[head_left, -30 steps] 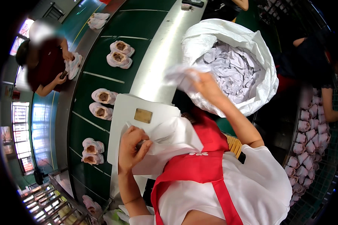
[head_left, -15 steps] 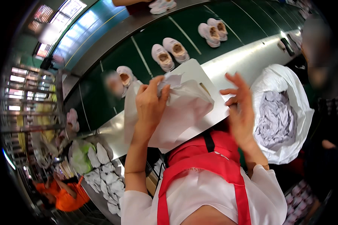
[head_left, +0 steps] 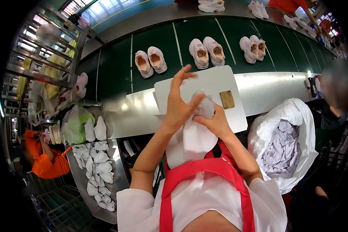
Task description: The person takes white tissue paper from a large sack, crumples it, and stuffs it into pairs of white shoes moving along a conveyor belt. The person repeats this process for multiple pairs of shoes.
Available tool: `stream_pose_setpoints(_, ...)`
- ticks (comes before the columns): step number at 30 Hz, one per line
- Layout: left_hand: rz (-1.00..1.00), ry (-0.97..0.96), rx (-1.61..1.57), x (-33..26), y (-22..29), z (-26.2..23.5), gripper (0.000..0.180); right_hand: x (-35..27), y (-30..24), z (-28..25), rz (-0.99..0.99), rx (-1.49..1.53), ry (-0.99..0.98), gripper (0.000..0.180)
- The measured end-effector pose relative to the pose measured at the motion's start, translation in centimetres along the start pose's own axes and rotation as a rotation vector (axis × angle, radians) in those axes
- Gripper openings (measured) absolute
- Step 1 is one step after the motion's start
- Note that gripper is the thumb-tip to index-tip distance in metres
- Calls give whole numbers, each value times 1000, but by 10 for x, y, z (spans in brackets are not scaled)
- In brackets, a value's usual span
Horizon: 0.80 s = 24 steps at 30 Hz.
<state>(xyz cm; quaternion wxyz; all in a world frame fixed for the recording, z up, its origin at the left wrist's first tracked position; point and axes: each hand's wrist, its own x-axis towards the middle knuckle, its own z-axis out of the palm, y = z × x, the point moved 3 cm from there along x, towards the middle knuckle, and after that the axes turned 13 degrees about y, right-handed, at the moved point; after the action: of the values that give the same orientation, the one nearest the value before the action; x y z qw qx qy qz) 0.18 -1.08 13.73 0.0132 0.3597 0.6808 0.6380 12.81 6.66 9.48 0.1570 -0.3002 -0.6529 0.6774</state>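
Note:
A white paper sheet (head_left: pixel 197 139), gathered into a narrow strip with a crumpled upper end, hangs in front of my chest. My right hand (head_left: pixel 217 123) is closed round its bunched upper part. My left hand (head_left: pixel 180 101) is just left of the bunch, fingers spread and blurred at the tips, the thumb close to the paper. Whether that thumb touches it, I cannot tell. Beneath both hands lies a flat white stack of sheets or board (head_left: pixel 230 81), with a small brown-gold block (head_left: pixel 227 99) on its right part.
Beyond a metal ledge (head_left: pixel 266 86), a green conveyor (head_left: pixel 116 62) carries pairs of pale sneakers (head_left: pixel 200 54). On my right stands a white sack (head_left: pixel 255 143) of crumpled paper. Paper wads (head_left: pixel 100 168) fill a metal tray at left. A person in orange (head_left: pixel 52 162) is farther left.
My right hand, open before, has closed on the paper. My left hand has let go and spread its fingers. The wide loose sheet is now gathered narrow. The view has turned.

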Motion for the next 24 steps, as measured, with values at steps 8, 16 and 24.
stream_pose_setpoints(8,-580,-787,99,-76,-49,-14,102,8,-20,-12,-58,133,226,32)
stream_pose_setpoints(16,-1665,-412,-1487,-100,-79,-45,93,-34,-71,12,-1447,-529,-23,34)
stream_pose_setpoints(24,-1068,-465,-910,-57,-59,-12,44,-30,-39,64,-1376,-362,-605,30)
